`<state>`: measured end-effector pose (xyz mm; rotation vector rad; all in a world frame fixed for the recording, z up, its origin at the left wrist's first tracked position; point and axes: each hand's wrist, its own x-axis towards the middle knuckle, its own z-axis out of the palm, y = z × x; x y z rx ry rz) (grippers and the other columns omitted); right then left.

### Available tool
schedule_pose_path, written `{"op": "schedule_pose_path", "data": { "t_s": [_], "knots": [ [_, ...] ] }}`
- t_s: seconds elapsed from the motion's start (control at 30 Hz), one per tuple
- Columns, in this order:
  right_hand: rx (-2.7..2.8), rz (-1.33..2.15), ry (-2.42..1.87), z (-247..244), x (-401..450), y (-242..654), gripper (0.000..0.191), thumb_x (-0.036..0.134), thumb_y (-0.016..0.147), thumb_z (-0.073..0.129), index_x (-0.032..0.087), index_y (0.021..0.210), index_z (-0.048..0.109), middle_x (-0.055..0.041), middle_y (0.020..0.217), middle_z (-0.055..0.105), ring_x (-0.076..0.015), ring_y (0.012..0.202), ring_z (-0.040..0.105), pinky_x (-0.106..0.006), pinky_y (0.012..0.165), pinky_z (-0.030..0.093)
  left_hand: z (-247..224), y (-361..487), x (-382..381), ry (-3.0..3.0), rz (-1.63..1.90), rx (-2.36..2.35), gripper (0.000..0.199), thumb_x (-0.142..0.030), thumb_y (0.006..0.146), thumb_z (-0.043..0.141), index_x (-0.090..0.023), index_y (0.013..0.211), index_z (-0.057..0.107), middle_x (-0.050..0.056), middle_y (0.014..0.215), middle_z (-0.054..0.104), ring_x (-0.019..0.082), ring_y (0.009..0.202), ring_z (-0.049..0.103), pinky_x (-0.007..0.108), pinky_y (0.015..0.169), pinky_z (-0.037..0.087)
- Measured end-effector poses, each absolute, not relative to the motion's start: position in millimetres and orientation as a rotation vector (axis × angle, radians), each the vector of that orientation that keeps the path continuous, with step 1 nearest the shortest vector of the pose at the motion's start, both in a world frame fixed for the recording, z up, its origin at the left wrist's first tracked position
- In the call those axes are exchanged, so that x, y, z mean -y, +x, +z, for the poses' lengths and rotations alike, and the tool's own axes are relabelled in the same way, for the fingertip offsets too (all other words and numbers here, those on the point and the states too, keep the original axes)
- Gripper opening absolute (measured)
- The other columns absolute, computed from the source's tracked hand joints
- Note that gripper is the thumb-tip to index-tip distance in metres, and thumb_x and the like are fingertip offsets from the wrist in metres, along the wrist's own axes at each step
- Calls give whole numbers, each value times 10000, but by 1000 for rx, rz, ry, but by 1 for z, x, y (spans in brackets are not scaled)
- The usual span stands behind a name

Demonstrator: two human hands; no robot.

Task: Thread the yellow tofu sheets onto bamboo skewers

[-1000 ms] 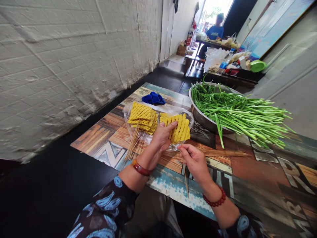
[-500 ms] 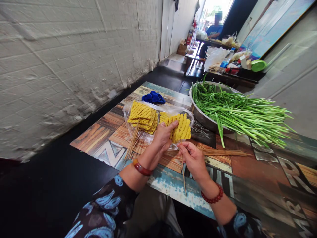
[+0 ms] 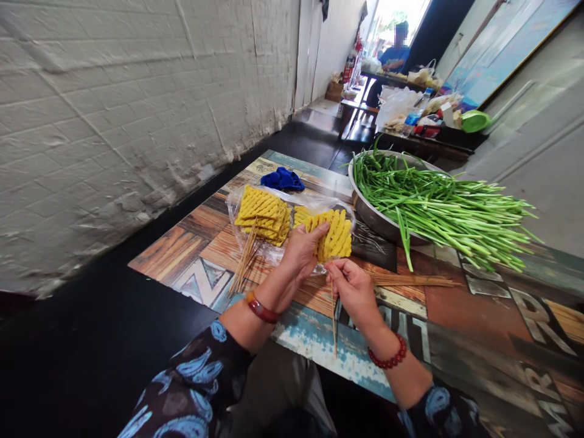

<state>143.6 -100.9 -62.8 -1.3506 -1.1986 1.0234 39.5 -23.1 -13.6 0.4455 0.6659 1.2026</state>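
My left hand (image 3: 302, 250) is closed on a yellow ridged slab (image 3: 335, 236), its thumb lying across the top. Just below the slab's lower edge, my right hand (image 3: 350, 281) pinches a thin wooden skewer (image 3: 334, 322) that points down toward the table's near edge. Whether the skewer's tip is inside the slab is hidden by my fingers. To the left, a stack of yellow slabs (image 3: 262, 213) with skewers (image 3: 246, 258) sticking out lies on a clear plastic bag (image 3: 233, 210). More loose skewers (image 3: 413, 280) lie right of my right hand.
A metal bowl (image 3: 376, 216) piled with long green stalks (image 3: 449, 213) stands at the right of the patterned table (image 3: 182, 243). A blue cloth (image 3: 281, 179) lies at the back. Farther off, a person in blue (image 3: 393, 56) is behind another table with bags and a bottle.
My right hand has shifted very slightly left, and the skewer's lower end has swung left with it. My left hand and the yellow slab have hardly moved.
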Motion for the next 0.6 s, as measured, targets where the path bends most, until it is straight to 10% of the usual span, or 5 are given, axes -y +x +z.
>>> {"op": "schedule_pose_path", "data": {
  "t_s": [0.6],
  "knots": [
    [1282, 963, -1416, -57, 103, 146, 361, 521, 873, 640, 187, 742, 671, 18, 578, 602, -110, 454, 492, -245, 478, 397, -14, 29, 16, 534, 1119, -666, 344, -269, 583, 888, -134, 848, 714, 59, 803, 762, 208, 741, 722, 328, 748, 577]
  ]
}}
